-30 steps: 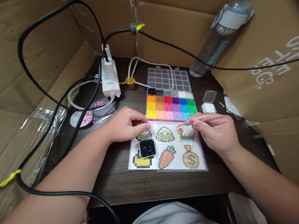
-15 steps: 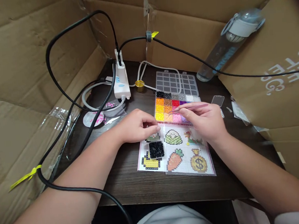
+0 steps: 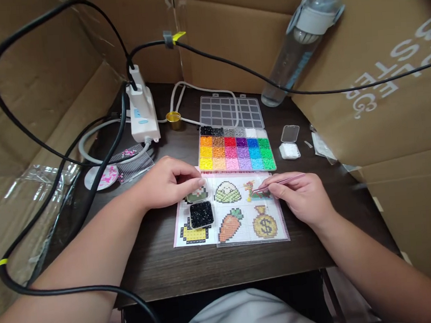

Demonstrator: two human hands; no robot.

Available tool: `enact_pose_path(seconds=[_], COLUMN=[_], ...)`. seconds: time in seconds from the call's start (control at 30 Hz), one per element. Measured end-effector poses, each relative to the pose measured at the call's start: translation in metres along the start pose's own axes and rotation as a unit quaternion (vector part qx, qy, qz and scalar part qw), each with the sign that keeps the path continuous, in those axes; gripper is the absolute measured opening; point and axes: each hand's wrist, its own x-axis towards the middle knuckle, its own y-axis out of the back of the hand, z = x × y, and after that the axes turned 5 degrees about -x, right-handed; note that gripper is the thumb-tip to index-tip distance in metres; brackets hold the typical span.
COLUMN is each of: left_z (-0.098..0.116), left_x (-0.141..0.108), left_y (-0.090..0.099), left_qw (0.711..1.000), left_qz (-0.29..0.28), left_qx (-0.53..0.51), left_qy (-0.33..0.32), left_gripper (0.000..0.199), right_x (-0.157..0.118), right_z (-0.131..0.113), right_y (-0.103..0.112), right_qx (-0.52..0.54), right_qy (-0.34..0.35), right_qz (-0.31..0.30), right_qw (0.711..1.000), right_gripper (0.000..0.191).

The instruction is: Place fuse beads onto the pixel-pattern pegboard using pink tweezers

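Observation:
My right hand (image 3: 302, 196) is closed around pink tweezers (image 3: 294, 176), their tip over the partly beaded dragon-like figure (image 3: 250, 191) at the top right of a pattern sheet (image 3: 230, 207). Whether a bead sits in the tip is too small to tell. My left hand (image 3: 172, 181) rests at the sheet's upper left, thumb and curled fingers slightly apart, beside the clear lid of a small box of black beads (image 3: 201, 214). Beyond the sheet lies a compartment box (image 3: 200, 168) filled with beads in many colours.
A clear divided lid (image 3: 230, 112) lies behind the bead box. To the right are a small box of white beads (image 3: 289, 151) and a bottle (image 3: 289, 58). On the left stand a power strip (image 3: 144, 119) and a dish of pink beads (image 3: 101, 178). Black cables (image 3: 95, 288) cross above my left arm.
My right hand with the tweezers has come from over the bead box toward me, to the dragon figure. My left hand stays at the sheet. The view has shifted to the right.

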Motion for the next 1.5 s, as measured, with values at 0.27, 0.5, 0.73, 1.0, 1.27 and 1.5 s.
enact_pose_path(seconds=[0.27,0.5,0.73,1.0,1.27,1.5], left_z=[0.0,0.0,0.0,-0.001,0.001,0.001], left_x=[0.001,0.0,0.0,-0.002,-0.005,-0.005], left_y=[0.001,0.0,0.0,-0.001,-0.001,-0.001], left_qw=[1.0,1.0,1.0,1.0,1.0,1.0], left_qz=[-0.001,0.001,-0.003,-0.006,-0.004,-0.001], left_qx=[0.004,0.005,-0.001,0.001,0.003,0.011], left_qy=[-0.004,-0.004,0.003,0.014,0.005,0.003], left_gripper=[0.028,0.029,0.031,0.029,0.031,0.031], right_x=[0.0,-0.001,-0.001,0.019,0.069,0.056], right_z=[0.0,0.0,0.001,-0.023,-0.051,-0.046], right_y=[-0.003,-0.002,-0.004,-0.007,-0.065,-0.04], right_qx=[-0.007,-0.022,-0.011,-0.042,-0.028,-0.063], right_qy=[0.006,0.011,0.011,0.049,0.082,0.081], right_qz=[-0.013,-0.012,-0.006,0.087,0.111,0.157], right_qw=[1.0,1.0,1.0,0.994,0.99,0.982], right_gripper=[0.014,0.014,0.014,0.012,0.007,0.009])
